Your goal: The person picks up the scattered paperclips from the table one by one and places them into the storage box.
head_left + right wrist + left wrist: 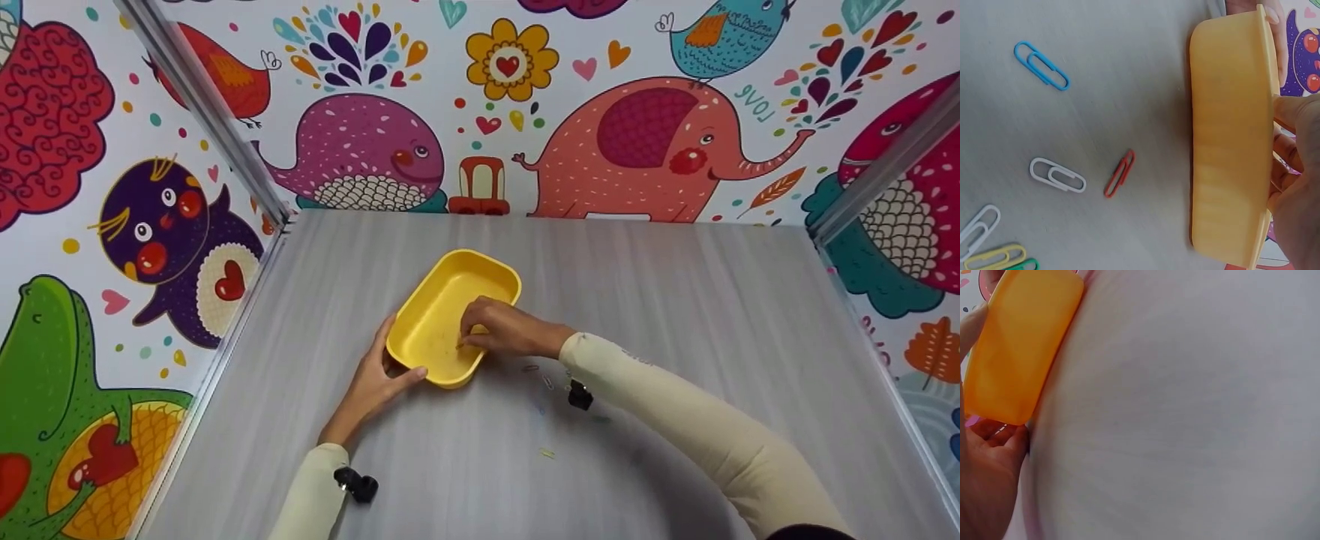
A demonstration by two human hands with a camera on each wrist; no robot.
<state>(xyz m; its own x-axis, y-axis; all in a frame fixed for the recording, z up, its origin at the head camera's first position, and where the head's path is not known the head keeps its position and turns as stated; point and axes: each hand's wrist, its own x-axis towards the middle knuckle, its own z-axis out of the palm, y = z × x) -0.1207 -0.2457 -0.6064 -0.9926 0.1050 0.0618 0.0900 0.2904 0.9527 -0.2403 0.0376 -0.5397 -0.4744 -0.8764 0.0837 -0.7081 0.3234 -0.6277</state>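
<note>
A yellow rectangular tub [420, 315] sits at a slant on the grey table. My left hand [375, 379] holds its near left corner, the thumb at the near rim and the fingers along the outer side. My right hand [504, 328] reaches over the right rim, its fingers curled low inside the tub. A thin sliver shows at those fingertips, too small to identify; the tub's wall hides them in the right wrist view. Just right of the tub lie a red paper clip [1120, 173], a white paper clip [1058, 175] and a blue paper clip [1041, 65].
Farther from the tub in the right wrist view are another white paper clip [980, 229], a yellow paper clip [995, 257] and a partly cut-off green one [1023, 265]. Printed cartoon panels [360, 150] with metal edge strips [206, 112] border the table [675, 300] at the back and sides.
</note>
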